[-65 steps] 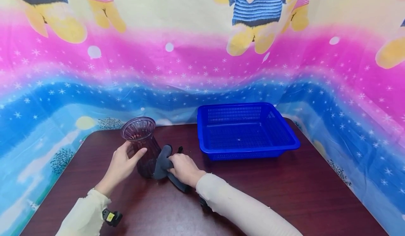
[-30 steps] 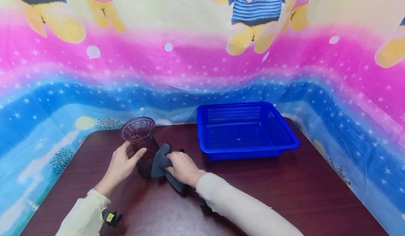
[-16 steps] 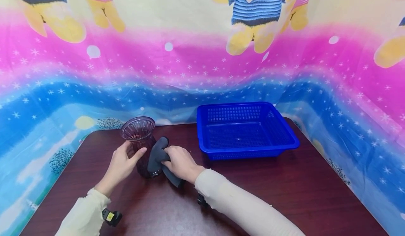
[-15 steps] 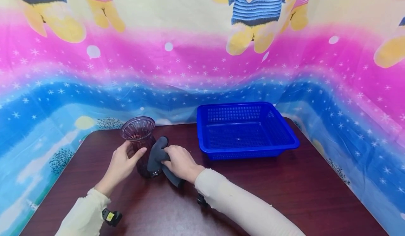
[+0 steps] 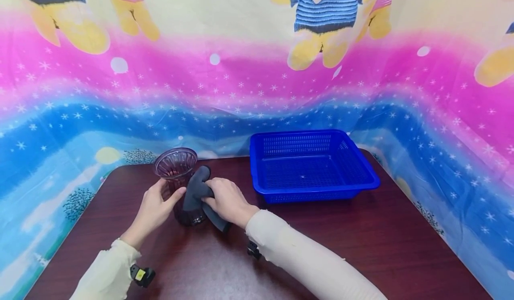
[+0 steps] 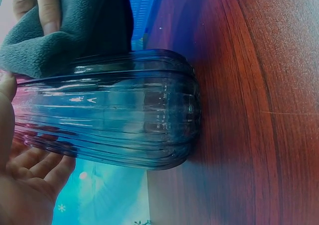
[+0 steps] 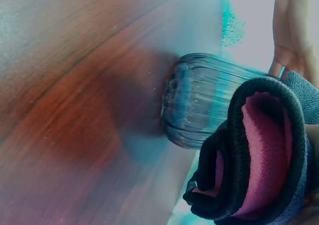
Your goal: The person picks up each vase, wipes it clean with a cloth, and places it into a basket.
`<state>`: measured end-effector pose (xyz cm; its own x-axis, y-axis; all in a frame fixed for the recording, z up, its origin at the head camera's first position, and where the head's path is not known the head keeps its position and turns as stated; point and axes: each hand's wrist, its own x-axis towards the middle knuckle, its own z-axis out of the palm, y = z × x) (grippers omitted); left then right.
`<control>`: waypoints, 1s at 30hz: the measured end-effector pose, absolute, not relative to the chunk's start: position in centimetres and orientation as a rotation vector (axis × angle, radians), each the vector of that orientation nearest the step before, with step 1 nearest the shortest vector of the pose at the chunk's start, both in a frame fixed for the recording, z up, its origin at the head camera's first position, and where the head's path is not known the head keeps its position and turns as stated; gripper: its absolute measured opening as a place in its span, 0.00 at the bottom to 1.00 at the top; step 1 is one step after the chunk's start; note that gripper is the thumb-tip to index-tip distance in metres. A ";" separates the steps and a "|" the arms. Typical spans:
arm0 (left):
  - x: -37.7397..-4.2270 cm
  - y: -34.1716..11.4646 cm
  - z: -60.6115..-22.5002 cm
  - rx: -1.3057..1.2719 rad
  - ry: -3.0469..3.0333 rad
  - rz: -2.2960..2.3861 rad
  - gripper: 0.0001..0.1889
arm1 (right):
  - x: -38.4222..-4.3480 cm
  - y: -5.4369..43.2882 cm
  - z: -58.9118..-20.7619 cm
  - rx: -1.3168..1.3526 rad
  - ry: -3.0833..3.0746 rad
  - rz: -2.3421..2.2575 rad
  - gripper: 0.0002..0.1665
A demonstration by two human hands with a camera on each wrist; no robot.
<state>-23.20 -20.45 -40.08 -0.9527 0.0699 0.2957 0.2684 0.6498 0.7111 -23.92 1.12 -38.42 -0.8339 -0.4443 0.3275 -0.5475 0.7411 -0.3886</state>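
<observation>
A ribbed, purple-tinted glass vase point(image 5: 175, 168) with a flared rim stands upright on the table. My left hand point(image 5: 154, 207) holds it just below the rim, thumb on the near side and fingers behind. In my right hand point(image 5: 230, 200) is a folded dark grey cloth point(image 5: 195, 190), pinched between thumb and fingers and lying against the right side of the vase body. The left wrist view shows the cloth point(image 6: 94, 21) along the glass, above the base. A pink inner side of the cloth point(image 7: 269, 155) shows in the right wrist view.
A blue plastic basket point(image 5: 317, 193) with perforated walls stands at the back right of the brown wooden table point(image 5: 321, 242). Behind and on both sides hangs a printed curtain point(image 5: 249, 81) with bears and snowflakes.
My right hand and the cloth have moved up and left along the vase, from near its base to higher on its side. My left hand and the vase have stayed in place.
</observation>
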 end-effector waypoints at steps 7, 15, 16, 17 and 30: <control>-23.2 -20.5 -40.2 -0.302 -2.620 -1.173 0.29 | -24.1 1.0 -37.6 0.794 -2.714 0.726 0.13; -23.1 -20.4 -40.1 -0.290 -2.628 -1.175 0.30 | -23.9 1.1 -37.9 0.775 -2.740 0.743 0.12; -23.1 -20.4 -40.0 -0.286 -2.627 -1.179 0.30 | -23.9 1.2 -38.0 0.774 -2.743 0.744 0.12; -23.1 -20.4 -40.0 -0.284 -2.626 -1.184 0.30 | -23.8 1.2 -38.2 0.775 -2.746 0.741 0.12; -23.2 -20.4 -40.4 -0.290 -2.580 -1.198 0.28 | -24.0 1.6 -40.9 0.792 -2.803 0.676 0.10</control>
